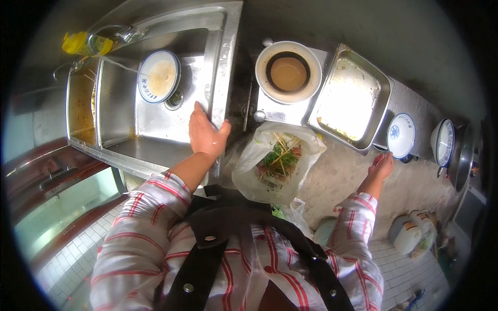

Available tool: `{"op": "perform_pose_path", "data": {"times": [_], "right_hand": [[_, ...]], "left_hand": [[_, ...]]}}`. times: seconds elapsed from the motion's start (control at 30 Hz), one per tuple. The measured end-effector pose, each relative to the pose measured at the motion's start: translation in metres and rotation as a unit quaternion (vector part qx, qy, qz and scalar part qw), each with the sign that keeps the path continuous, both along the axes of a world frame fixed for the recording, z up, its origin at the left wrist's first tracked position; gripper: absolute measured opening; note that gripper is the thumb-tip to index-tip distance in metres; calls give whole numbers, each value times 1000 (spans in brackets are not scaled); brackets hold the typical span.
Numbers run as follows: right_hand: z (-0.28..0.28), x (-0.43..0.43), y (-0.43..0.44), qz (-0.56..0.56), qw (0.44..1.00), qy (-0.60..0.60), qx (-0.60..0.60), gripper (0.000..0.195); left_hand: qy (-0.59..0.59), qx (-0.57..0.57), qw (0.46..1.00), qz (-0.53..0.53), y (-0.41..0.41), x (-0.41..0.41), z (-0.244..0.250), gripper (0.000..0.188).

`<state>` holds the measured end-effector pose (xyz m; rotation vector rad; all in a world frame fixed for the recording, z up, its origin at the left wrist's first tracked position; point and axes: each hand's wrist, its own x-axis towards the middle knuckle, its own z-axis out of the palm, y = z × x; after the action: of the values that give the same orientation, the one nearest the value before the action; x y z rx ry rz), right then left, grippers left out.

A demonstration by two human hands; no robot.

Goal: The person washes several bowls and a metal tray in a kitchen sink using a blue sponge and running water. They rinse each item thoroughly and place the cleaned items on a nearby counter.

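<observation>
My left hand reaches over the right side of a stainless steel sink, thumb and fingers apart, holding nothing. In the basin a white bowl with a blue rim stands tilted beside the drain, and a thin stream of water runs into it from the faucet. My right hand is at the lower edge of a blue-and-white bowl, its fingers bent; whether it grips the rim cannot be told. Between my hands hangs a plastic bag with green scraps and wooden skewers.
A large bowl of brownish liquid and a rectangular steel tray lie ahead. Another patterned bowl stands at far right, plastic jugs on the floor below. A yellow container is behind the faucet.
</observation>
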<state>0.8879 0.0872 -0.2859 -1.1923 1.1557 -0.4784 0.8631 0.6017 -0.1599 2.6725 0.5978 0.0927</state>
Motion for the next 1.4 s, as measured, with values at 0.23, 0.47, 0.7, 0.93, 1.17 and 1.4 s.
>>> {"op": "perform_pose_path", "data": {"times": [0.23,0.47,0.7,0.93,1.17,1.4], "right_hand": [[115,6,199,167,978,-115,-47,18],[183,-31,382,347,914,-128,-164,16],[141,-26,587,616,779,7,-116,30],[9,37,621,598,646,260,-397,54],[-71,52,617,575,654,281,-404,42],[10,112,695,510,849,-32,-134,43]], "left_hand": [[29,-63,997,-44,19,-1,-6,90],[63,-462,847,256,215,20,-97,67],[83,-485,763,419,342,66,-112,46],[55,-543,750,375,372,74,-121,24],[14,-540,795,275,388,66,-98,16],[33,-525,821,222,388,40,-69,19]]}}
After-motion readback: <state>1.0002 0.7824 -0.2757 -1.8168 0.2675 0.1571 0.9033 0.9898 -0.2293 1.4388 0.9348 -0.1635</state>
